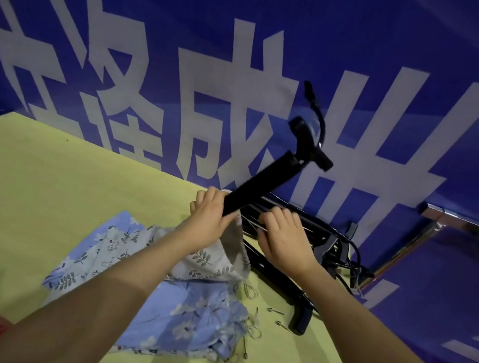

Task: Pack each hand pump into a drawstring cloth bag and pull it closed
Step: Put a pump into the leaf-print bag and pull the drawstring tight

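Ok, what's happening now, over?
Both hands, left hand and right hand, holding bag mouth. Pump partly in, handle sticking up. More pumps behind, not blocking.

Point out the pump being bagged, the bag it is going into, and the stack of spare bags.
pump [266,181], head view, on the middle of its black barrel.
bag [219,259], head view, on the leaf-print cloth below the hands.
spare bags [179,313], head view, on the top blue flowered cloth.
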